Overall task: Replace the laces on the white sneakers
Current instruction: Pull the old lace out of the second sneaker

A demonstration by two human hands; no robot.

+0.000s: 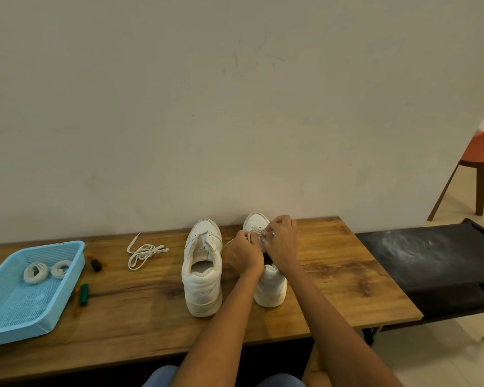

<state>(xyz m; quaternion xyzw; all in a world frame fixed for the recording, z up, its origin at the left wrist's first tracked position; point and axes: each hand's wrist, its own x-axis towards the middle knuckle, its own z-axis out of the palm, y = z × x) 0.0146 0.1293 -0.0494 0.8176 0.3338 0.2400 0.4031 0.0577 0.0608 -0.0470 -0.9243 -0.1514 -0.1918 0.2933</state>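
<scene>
Two white sneakers stand heel-toward-me on the wooden table (pixel 140 308). The left sneaker (pixel 202 270) has no lace in its eyelets. Both my hands work over the right sneaker (pixel 270 286), near its toe end. My left hand (pixel 243 254) pinches a white lace at the eyelets. My right hand (pixel 281 241) pinches the lace from the other side. Most of that shoe's tongue is hidden by my hands. A loose white lace (pixel 144 254) lies in a tangle left of the sneakers.
A light blue mesh basket (pixel 65 283) at the table's left holds two coiled white laces (pixel 35 272). A small dark bottle (pixel 95 264) and a green tool (pixel 83 294) lie beside it. A black bench (pixel 430 255) adjoins the table's right end; an orange chair (pixel 481 152) stands behind.
</scene>
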